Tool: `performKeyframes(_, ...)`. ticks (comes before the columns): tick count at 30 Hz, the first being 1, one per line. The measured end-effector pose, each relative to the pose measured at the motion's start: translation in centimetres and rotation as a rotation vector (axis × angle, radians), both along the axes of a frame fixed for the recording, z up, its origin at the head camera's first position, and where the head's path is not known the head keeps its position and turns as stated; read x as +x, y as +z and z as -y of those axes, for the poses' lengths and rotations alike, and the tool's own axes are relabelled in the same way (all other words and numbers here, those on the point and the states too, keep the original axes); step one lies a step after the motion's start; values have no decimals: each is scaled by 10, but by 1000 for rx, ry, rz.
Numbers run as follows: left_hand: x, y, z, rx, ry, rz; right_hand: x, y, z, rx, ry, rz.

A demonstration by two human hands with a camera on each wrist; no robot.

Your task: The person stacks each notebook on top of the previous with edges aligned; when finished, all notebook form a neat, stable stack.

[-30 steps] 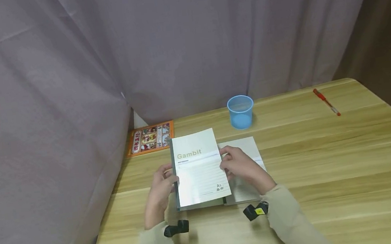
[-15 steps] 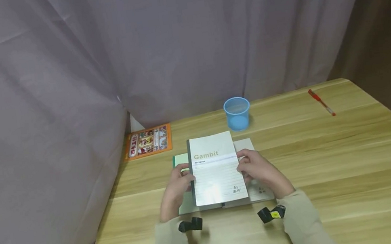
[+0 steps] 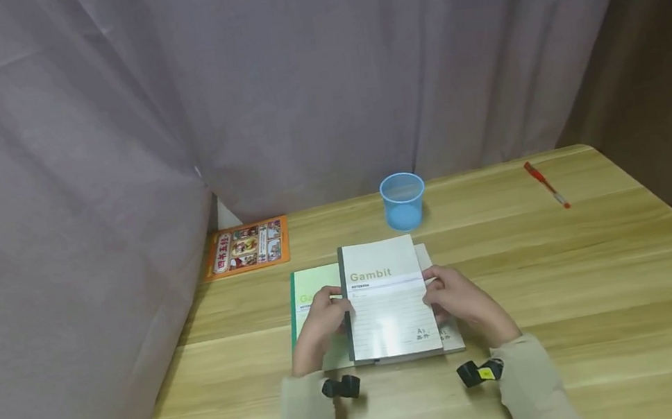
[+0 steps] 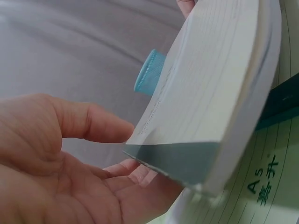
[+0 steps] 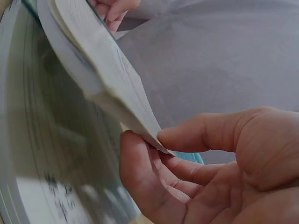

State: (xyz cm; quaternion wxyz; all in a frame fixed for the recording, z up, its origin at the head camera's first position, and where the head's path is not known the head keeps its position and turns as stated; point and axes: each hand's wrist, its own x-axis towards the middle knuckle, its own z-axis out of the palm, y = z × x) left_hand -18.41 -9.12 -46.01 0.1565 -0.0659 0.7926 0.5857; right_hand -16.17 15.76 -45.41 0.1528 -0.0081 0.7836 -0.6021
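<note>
Between both hands is a white notebook (image 3: pixel 389 315) marked "Gambit", with a dark grey spine. My left hand (image 3: pixel 325 323) pinches its spine edge, thumb (image 4: pixel 110 126) on the cover and fingers beneath. The opposite edge is pinched by my right hand (image 3: pixel 463 302), as the right wrist view also shows. The held notebook is raised above two others on the table: a light green notebook (image 3: pixel 313 279) with a green spine at the left, and a whitish notebook (image 3: pixel 452 338) at the right, largely covered.
An orange illustrated book (image 3: pixel 246 247) lies at the table's back left. The blue cup (image 3: pixel 403 205) stands behind the notebooks. Far to the right lies a red pen (image 3: pixel 547 185). Grey curtains (image 3: pixel 296 88) hang along the back and left of the wooden table (image 3: pixel 573 292).
Both hands have carried the held notebook to the right, from the left side of the lower notebooks to over their middle. More of the green notebook shows now.
</note>
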Motion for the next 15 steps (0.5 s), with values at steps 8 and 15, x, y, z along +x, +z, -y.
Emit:
performKeyframes(8,-2,-8,-15,-70,-38,-16,0,-12,-20,-50,26,15)
performKeyframes(15,-4,-10,-23,-109,-60,-68,-3,-12,-27,-23,-9,38)
